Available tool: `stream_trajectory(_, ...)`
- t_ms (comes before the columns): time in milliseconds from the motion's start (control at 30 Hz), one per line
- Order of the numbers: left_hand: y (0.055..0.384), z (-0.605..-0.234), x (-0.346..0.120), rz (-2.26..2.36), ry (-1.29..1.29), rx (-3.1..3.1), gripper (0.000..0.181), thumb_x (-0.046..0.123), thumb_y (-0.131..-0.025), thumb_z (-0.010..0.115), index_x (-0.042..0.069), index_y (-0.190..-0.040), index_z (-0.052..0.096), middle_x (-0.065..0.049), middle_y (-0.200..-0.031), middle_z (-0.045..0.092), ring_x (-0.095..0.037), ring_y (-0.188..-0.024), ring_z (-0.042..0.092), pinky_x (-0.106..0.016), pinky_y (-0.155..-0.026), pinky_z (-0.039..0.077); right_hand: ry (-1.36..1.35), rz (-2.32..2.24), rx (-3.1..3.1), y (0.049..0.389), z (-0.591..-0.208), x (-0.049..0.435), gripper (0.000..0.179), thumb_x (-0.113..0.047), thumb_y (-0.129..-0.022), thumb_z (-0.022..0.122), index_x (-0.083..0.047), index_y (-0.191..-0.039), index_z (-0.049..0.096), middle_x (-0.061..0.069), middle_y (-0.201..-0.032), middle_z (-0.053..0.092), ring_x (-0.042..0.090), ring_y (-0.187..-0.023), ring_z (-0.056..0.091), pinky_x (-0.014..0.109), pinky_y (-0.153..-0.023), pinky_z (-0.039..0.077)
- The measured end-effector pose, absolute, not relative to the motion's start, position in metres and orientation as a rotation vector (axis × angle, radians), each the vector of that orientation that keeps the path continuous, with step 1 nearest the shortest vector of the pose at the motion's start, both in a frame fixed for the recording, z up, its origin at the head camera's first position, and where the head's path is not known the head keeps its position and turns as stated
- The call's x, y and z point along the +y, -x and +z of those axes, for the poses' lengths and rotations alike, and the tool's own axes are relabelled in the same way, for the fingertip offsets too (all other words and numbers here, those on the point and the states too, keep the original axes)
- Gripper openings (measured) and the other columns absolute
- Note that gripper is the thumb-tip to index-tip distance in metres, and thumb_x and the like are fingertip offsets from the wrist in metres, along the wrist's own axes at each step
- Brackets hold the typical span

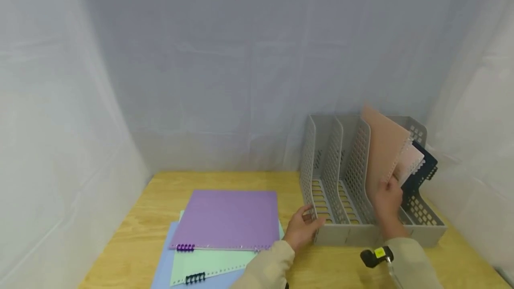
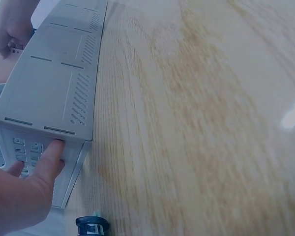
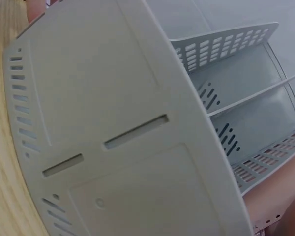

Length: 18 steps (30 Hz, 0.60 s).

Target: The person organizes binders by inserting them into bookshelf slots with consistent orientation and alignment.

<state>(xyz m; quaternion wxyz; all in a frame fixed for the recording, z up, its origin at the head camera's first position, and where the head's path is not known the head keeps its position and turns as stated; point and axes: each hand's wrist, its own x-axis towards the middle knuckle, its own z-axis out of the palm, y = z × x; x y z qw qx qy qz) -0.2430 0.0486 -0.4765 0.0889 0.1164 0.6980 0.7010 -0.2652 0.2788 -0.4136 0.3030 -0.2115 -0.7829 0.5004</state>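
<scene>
A grey file organizer (image 1: 348,234) with several upright compartments stands at the right of the table. My left hand (image 1: 302,227) grips its front left corner, and in the left wrist view the fingers (image 2: 50,160) lie against its perforated side wall. My right hand (image 1: 388,197) pinches the lower edge of a peach notebook (image 1: 383,144), which stands tilted in a compartment right of the middle. Punched holes run down the notebook's right edge. To its right lean a pale pink notebook (image 1: 410,162) and a navy notebook (image 1: 421,168) with black rings.
Left of the organizer, a purple spiral notebook (image 1: 230,217) lies on a mint-green one (image 1: 217,260) and a blue one (image 1: 162,253) on the wooden table (image 1: 128,235). White sheeting (image 1: 225,79) hangs behind and at both sides. A black device (image 1: 375,256) sits at my right wrist.
</scene>
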Motion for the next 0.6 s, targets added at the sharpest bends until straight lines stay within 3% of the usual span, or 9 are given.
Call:
stream_trajectory(267,0.243,-0.475,0.048,2.083,-0.353,2.079,0.063,0.018,-0.088,0.072,-0.005,-0.140,0.044,-0.027,-0.125,0.058,-0.037,-0.116,0.057,-0.043,-0.092,0.053,0.614,1.442,-2.126,0.267,-0.414,0.273,0.043,-0.017,-0.106,0.024,0.005,-0.141,0.036,0.028,-0.139,0.044,0.042,-0.124,0.043,0.056,-0.102,0.036)
stream_trajectory(600,0.244,-0.476,0.047,2.074,-0.356,2.066,0.063,0.018,-0.089,0.072,-0.004,-0.141,0.043,-0.026,-0.125,0.058,-0.037,-0.117,0.057,-0.042,-0.090,0.054,0.596,1.335,-2.085,0.264,-0.424,0.270,0.036,-0.010,-0.103,0.027,0.014,-0.126,0.042,0.035,-0.127,0.047,0.049,-0.117,0.044,0.060,-0.098,0.035)
